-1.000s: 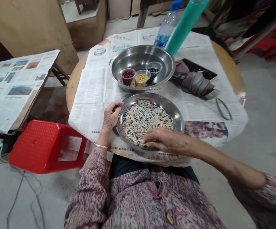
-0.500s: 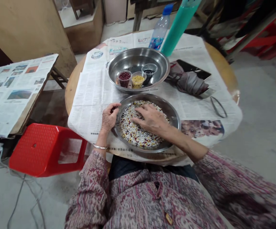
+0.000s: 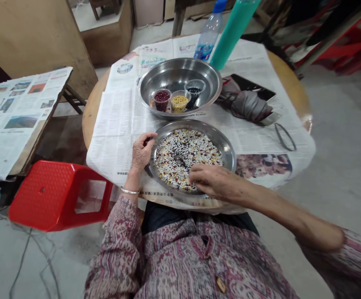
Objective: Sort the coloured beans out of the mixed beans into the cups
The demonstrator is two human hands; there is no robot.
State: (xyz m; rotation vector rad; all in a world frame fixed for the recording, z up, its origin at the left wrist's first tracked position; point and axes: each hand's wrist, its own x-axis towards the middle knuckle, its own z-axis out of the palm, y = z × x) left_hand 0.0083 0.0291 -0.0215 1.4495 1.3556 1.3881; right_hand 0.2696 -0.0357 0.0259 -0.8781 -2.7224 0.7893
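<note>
Left hand point(image 3: 142, 153) grasps the tray point(image 3: 230, 158) at its left rim. Right hand point(image 3: 214, 180), fingers curled, is at the grains point(image 3: 171, 162), near side; whether it grips any cannot be told. Tray rests on the bench point(image 3: 89, 120), before the bowl point(image 3: 174, 74).

- The left hand point(image 3: 141, 153) is at the left rim of a shallow metal dish point(image 3: 229, 155);
- the right hand point(image 3: 195, 179), fingers bunched, is at the near side of the mixed grains point(image 3: 169, 164) there;
- just beyond, as I see it, a deeper metal bowl point(image 3: 175, 70) holds cups of red point(image 3: 162, 100), yellow point(image 3: 180, 102) and black point(image 3: 194, 91) grains;
- newspaper point(image 3: 114, 116) covers most of the round worktop point(image 3: 288, 79); a blue-capped bottle point(image 3: 209, 33) stands behind the bowl;
- a red stool point(image 3: 41, 197) stands to the left.
</note>
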